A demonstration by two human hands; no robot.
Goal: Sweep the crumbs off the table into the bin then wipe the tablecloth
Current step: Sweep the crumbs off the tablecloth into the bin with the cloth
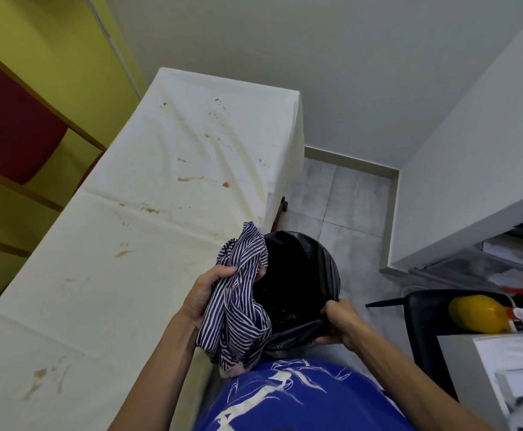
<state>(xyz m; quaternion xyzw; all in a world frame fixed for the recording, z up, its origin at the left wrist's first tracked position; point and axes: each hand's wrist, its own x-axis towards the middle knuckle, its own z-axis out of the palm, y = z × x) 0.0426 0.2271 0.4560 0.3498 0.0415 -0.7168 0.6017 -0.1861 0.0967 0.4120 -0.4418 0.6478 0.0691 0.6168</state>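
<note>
Soft, even indoor light, shadows pretty faint. Wide-angle lens bends the edges hard, bit smeary there. Inside of the bin is near black, contents hard to tell.

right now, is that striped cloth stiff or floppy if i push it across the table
Probably floppy: the striped cloth droops in folds from the left hand. Likely light: one hand holds it. Pushed, it may bunch rather than slide flat.

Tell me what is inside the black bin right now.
A black liner and a few brown crumbs on the near side. The striped cloth gripped by the left hand hides the left part; the dark bottom is unreadable.
</note>
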